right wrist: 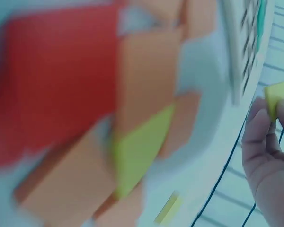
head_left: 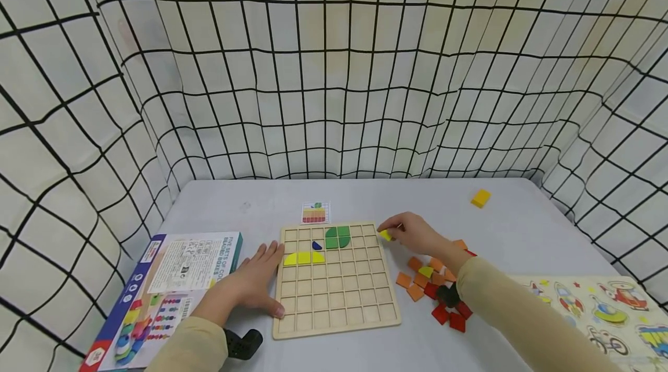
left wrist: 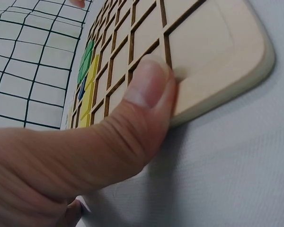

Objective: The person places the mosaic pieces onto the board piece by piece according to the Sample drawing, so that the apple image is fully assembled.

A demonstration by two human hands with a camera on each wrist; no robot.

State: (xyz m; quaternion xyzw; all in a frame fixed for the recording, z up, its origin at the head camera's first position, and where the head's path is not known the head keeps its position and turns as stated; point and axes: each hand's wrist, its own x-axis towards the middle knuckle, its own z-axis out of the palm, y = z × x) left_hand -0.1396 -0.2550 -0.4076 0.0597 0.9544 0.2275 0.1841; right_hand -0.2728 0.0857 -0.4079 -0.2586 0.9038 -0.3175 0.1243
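Observation:
A square wooden grid board [head_left: 339, 296] lies flat on the table. My left hand [head_left: 256, 282] rests along its left edge, and in the left wrist view the thumb [left wrist: 149, 85] presses on the rim near a rounded corner. Near the board's far right corner, my right hand [head_left: 414, 236] pinches a small yellow tile [right wrist: 275, 98] between thumb and fingers. Set in the board are green tiles [head_left: 337, 237] in a block, one blue piece [head_left: 316, 245] and a short yellow row [head_left: 304, 258] with rounded ends.
Behind the board lies a small printed pattern card [head_left: 315, 212]. Loose orange tiles [head_left: 416, 292], red tiles [head_left: 457, 322] and a yellow tile [head_left: 426, 272] are heaped right of it. A yellow block [head_left: 480, 198] sits farther back. A bead box [head_left: 193, 267] lies left, a picture board [head_left: 610, 302] right.

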